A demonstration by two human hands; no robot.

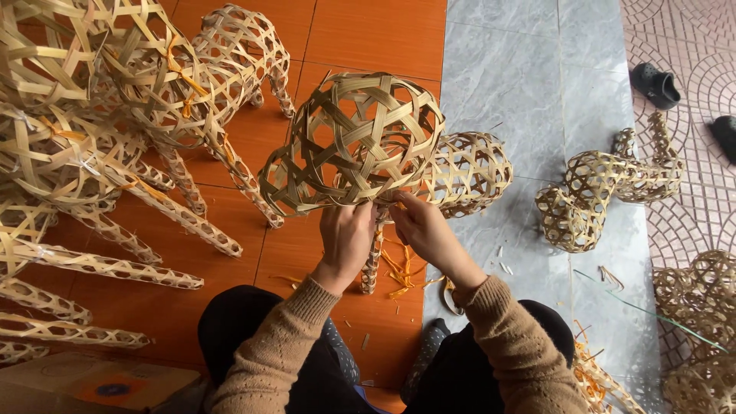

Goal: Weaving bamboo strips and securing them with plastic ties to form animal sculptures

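Pale woven bamboo-strip openwork shell (353,142), rounded and hollow, held up at frame centre by both hands.

Left hand (345,238) is closed around the shell's lower edge; right hand (422,226) pinches loose strips just beside it, above a slim lattice bamboo leg (372,264). A likely risk: the springy strips slipping from the pinch and unravelling the weave, or the shell tipping onto the finished lattice figures (115,100) at upper left.
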